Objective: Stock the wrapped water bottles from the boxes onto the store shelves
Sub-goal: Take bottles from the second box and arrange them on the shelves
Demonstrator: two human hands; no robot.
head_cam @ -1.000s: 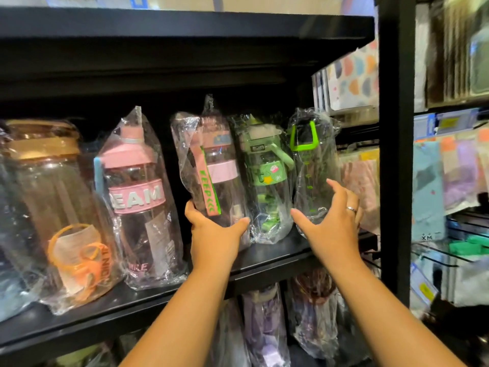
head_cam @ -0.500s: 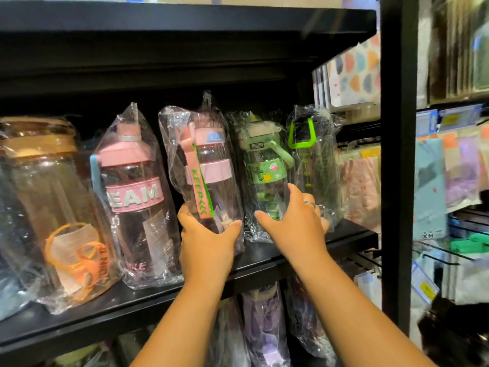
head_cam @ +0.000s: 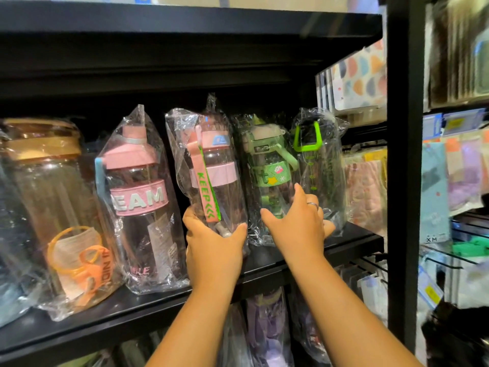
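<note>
Several plastic-wrapped water bottles stand in a row on a black shelf [head_cam: 352,241]. My left hand [head_cam: 213,246] grips the base of a clear bottle with a pink band and a "KEEP" strap [head_cam: 211,165]. My right hand [head_cam: 297,225] holds the bottom of the green sticker bottle [head_cam: 267,165], thumb to the left, fingers curled behind it. Right of that stands a clear bottle with a green handle [head_cam: 317,160]. To the left are a pink "DREAM" bottle [head_cam: 137,197] and a large amber bottle with an orange strap [head_cam: 53,202].
The black shelf above [head_cam: 185,25] hangs low over the bottle tops. A black upright post [head_cam: 404,154] bounds the shelf on the right, with hanging packaged goods [head_cam: 449,176] beyond it. More wrapped bottles [head_cam: 267,335] sit on the shelf below.
My right hand moved left from the green-handled bottle to the green sticker bottle. The pink-banded bottle in my left hand shifted slightly left and stands straighter.
</note>
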